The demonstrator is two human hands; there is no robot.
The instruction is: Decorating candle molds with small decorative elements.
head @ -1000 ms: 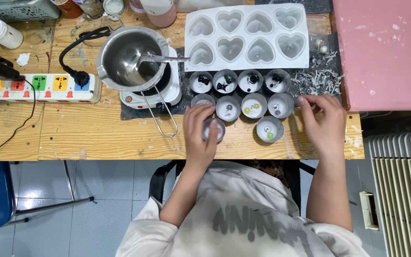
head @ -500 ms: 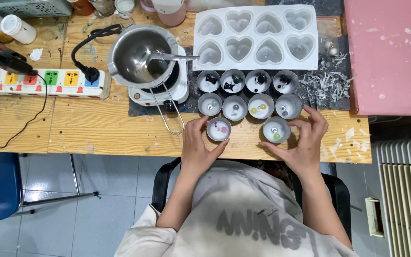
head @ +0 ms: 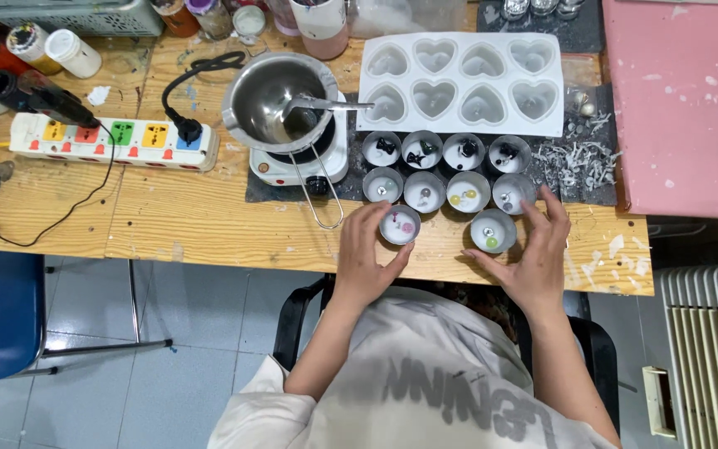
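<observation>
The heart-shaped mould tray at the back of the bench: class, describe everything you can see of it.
The mould tray is a white, slightly translucent rectangle, apparently silicone, with eight heart-shaped cavities in two rows of four. It lies flat on the wooden table, beyond the two rows of small round tins and right of the metal pot on its hotplate. The cavities look pale; whether they are filled cannot be told. Neither hand touches it.

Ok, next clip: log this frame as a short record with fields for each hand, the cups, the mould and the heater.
left hand: cupped around a small round cup
right hand: cupped around a second round cup
other cups: eight in two rows, beyond the hands
mould: white heart-shaped tray, behind the cups
heater: metal pot on a small hotplate
surface: wooden table
</observation>
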